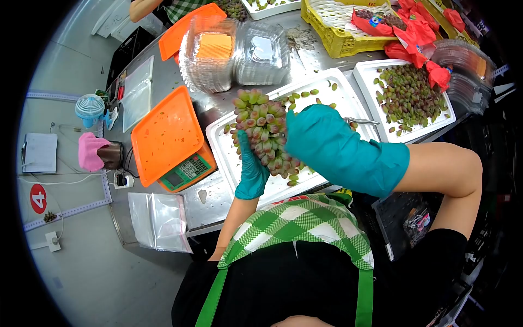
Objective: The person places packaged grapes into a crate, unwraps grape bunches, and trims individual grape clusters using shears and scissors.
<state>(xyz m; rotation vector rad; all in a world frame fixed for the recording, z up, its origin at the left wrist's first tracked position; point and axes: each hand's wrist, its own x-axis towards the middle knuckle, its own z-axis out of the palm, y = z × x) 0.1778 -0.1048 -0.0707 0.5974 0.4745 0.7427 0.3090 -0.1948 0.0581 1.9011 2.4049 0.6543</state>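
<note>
A large bunch of green and purplish grapes (pixel 261 128) is held up over a white tray (pixel 348 92). My left hand (pixel 252 171), in a teal glove, is closed around the bunch's left and lower side. My right hand (pixel 318 131), gloved alike, is curled against the bunch's right side, its fingertips mostly hidden. From behind the right glove a slim metal tool (pixel 362 121) sticks out, perhaps scissors; how it is held cannot be seen. Loose grapes (pixel 305 94) lie in the tray beneath and behind the bunch.
An orange scale (pixel 169 139) stands left of the tray, with plastic bags (pixel 158 220) in front. Stacked clear clamshells (pixel 261 52) are behind. At right are a second white tray (pixel 362 71) of grapes and a yellow crate (pixel 340 46). Another person's arm (pixel 143 7) shows at the top.
</note>
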